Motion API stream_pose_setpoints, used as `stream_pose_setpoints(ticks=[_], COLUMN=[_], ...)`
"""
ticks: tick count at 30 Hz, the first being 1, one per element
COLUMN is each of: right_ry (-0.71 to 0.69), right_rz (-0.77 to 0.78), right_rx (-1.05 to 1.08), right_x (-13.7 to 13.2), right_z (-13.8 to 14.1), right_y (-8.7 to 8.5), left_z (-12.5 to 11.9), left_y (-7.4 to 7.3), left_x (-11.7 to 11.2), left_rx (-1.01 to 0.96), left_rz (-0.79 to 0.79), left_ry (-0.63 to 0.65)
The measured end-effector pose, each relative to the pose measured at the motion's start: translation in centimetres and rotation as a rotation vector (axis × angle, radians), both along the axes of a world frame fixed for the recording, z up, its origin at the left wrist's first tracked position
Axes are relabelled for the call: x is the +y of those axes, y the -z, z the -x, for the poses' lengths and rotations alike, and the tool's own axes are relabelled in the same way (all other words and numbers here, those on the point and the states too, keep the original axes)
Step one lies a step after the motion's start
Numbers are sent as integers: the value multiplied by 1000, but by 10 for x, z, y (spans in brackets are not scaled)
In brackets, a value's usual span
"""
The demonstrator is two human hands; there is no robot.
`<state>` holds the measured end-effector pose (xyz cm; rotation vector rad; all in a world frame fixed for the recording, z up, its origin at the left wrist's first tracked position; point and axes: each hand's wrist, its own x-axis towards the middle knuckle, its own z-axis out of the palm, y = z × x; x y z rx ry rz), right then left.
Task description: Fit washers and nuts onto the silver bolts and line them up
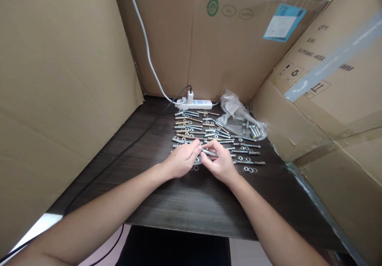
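Observation:
Both hands meet over the front of the rows of hardware on the dark table. My right hand (220, 162) is closed round a silver expansion bolt (210, 153), its shank lying between thumb and fingers. My left hand (183, 159) pinches at the bolt's left end; whether a nut or washer is in those fingertips is hidden. Beyond and beside the hands lie several silver and brass-coloured bolts (191, 136) in rows, with loose nuts and washers among them. A nut with washers (250, 170) lies to the right of my right hand.
A white power strip (197, 104) with a plug stands behind the rows. A clear plastic bag (235, 109) with several bolts lies at the back right. A black cable (119, 154) crosses the table's left side. Cardboard walls (167, 39) enclose the left, back and right.

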<state>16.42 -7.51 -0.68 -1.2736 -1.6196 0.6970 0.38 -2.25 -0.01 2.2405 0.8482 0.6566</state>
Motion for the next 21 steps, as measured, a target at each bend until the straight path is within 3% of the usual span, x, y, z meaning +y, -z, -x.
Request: stream_pose_setpoints(ticks=[7, 14, 21], right_ry=[4, 48, 54], right_rz=[-83, -46, 32], right_rx=[-63, 7, 153], right_x=[-2, 1, 3], right_z=[3, -3, -4], right_y=[-1, 4, 2], left_z=[0, 3, 3], left_y=[3, -4, -2], left_x=[0, -6, -2], left_rx=[-72, -218, -133], left_rz=[113, -7, -13], left_ry=[3, -1, 34])
